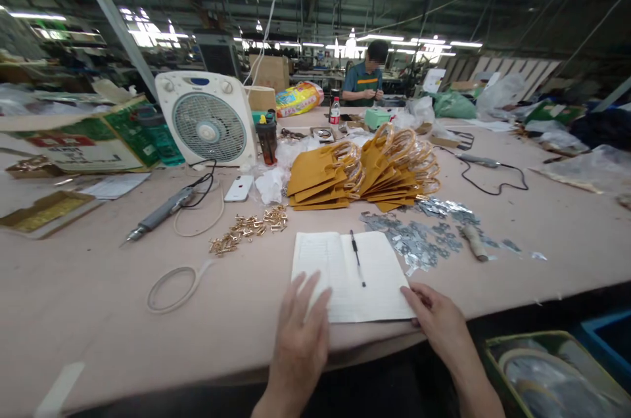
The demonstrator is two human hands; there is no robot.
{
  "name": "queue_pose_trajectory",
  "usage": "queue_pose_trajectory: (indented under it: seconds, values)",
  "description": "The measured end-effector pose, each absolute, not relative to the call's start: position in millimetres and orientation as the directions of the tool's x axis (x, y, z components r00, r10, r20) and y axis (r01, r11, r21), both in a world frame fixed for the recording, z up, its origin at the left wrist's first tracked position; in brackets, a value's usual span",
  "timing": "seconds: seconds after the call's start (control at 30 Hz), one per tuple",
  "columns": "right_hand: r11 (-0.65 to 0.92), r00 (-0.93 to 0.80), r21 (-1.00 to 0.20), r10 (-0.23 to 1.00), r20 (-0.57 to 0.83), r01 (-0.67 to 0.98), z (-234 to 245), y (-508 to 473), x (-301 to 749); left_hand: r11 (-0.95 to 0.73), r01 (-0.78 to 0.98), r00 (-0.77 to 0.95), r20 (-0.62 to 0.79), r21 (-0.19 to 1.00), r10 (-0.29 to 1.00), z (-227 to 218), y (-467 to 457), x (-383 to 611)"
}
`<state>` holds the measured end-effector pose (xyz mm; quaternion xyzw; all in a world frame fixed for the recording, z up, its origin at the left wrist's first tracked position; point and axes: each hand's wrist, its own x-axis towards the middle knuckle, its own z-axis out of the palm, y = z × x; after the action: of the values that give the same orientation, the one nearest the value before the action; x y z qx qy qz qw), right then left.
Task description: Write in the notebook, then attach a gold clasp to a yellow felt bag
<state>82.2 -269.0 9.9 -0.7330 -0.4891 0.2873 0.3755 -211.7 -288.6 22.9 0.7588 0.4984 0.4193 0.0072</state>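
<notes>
An open notebook (379, 303) lies flat near the table's front edge, with a black pen (355, 248) resting on its right page. Spread fingers of my left hand (300, 332) lie over the lower left page, which carries faint writing. At the lower right corner, my right hand (438, 319) pinches the notebook's edge, thumb on top and fingers curled beneath. Just behind the notebook stand stacked mustard-yellow bags (320, 175) with wrapped looped handles. Gold-coloured small metal pieces (249, 227) are heaped to the left, and flat silver metal plates (419, 244) to the right.
A box fan (207, 119), a white phone (239, 188) and a corded electric screwdriver (162, 213) are on the left. A tape ring (171, 289) lies nearer. Another corded tool (478, 160) is on the right. Across the table is a co-worker (363, 79). Bins (542, 365) stand below the right edge.
</notes>
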Motion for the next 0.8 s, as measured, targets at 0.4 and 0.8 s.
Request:
queue_pose_trajectory:
  seconds: [0.4,0.8]
  values:
    - [0.107,0.030,-0.448,0.957,0.287,0.888,21.8,-190.5,-12.1,-0.411,0.901,0.352,0.323,0.136,0.878,-17.9,-333.8,-141.9]
    - [0.131,-0.011,-0.260,0.909,0.416,0.957,0.5,-113.0,-31.7,-0.259,0.966,0.199,0.583,0.020,0.788,-41.8,-325.6,-127.5]
